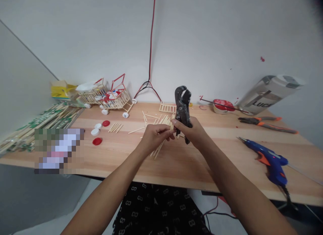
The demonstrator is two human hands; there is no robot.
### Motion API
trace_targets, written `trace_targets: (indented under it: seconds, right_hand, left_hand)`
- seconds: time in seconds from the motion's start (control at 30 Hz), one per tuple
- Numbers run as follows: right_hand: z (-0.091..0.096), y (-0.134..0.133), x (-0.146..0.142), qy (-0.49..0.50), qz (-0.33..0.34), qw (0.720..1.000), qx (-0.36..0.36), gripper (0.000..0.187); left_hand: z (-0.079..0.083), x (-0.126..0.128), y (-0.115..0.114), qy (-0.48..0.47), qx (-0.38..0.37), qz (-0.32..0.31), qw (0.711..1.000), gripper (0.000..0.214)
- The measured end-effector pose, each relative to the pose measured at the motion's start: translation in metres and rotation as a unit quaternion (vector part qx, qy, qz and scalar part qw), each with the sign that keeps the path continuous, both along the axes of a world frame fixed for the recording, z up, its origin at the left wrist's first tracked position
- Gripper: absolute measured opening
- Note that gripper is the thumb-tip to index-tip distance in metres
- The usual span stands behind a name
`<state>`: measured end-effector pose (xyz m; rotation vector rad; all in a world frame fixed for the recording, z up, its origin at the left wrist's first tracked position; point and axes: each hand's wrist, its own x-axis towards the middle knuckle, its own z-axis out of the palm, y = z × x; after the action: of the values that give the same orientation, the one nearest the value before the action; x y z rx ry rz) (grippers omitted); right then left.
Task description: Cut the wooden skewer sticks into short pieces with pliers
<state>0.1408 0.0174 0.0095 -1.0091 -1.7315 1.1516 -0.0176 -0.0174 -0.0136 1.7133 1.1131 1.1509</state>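
The right hand [190, 129] has its grip clamped around a black cutter [182, 110], hook-headed, scuffed white and held upright over the middle of the worktop [214, 167]. The left hand [157, 135] has its grip pinched on thin, pale wooden sticks [172, 121] just beside it; more lie in a loose heap [145, 119] around and under the hands. A ladder-shaped frame [168, 108] lies behind. The glue gun [270, 157] is smooth blue plastic with an orange trigger; the pliers [267, 123] have grey and orange handles.

The worktop is striped, light wood against a plain pale wall [214, 33] flecked with red. A red-and-black cable [151, 43] runs down it.

Two stick-built carts [117, 97] stand at the back left, beside one axle [130, 108] with two white wheels. Four round caps [97, 141] lie nearer, two red and two white. One tub [222, 108] has red contents.
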Motion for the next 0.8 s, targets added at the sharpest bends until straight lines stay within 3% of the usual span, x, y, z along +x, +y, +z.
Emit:
trace_targets:
  seconds: [0.23, 0.6, 0.8]
  right_hand:
    - [-0.0061, 0.0020, 0.0021, -0.047, -0.024, 0.996, 0.079, 0.026]
    - [-0.0029, -0.0006, 0.0013, -0.075, -0.039, 0.987, 0.137, 0.015]
    - [-0.0065, 0.0012, 0.0021, -0.085, -0.029, 0.984, 0.153, 0.014]
  left_hand:
    - [-0.0030, 0.0003, 0.0011, -0.003, 0.016, 0.000, 1.000, 0.027]
    - [-0.0022, 0.0004, 0.0031, -0.004, -0.004, -0.003, 1.000, 0.018]
    - [-0.0018, -0.0017, 0.0062, -0.053, -0.014, 0.039, 0.998, 0.023]
